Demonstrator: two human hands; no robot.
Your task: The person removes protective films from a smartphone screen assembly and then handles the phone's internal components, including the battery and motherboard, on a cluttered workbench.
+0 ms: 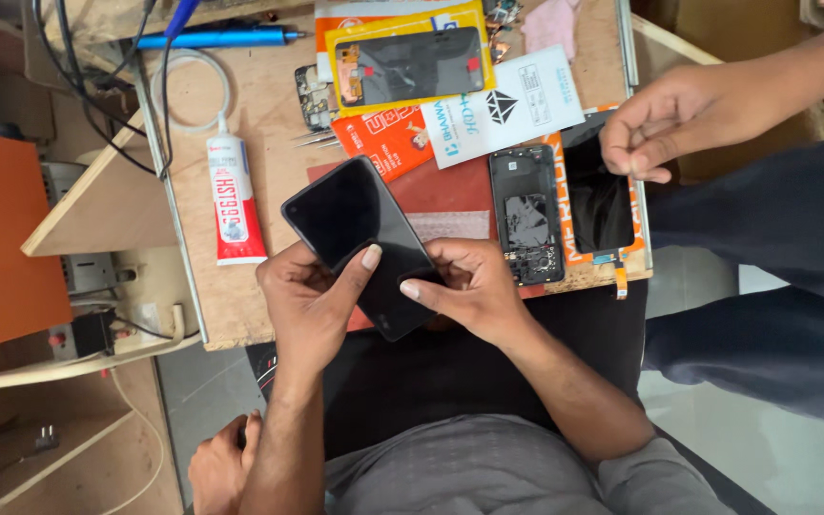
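Black phone (364, 238), lower end hidden by left hand (312, 305), right hand (469, 286).

Your phone (364, 238) shows a glossy, smooth black glass face that catches soft reflections. The bench (269, 143) beneath is raw wood, rough and scuffed, with a matt red mat (450, 191) on it. The glue tube (233, 200) looks like smooth, slightly shiny white and red plastic. The open frame (525, 224) is matt black plastic with dull metal inside. The spare screen (598, 200) is glossy glass. The packets (507, 105) are printed paper or card, the yellow one (407, 62) shiny. The blue tool (212, 38) looks like satin metal.
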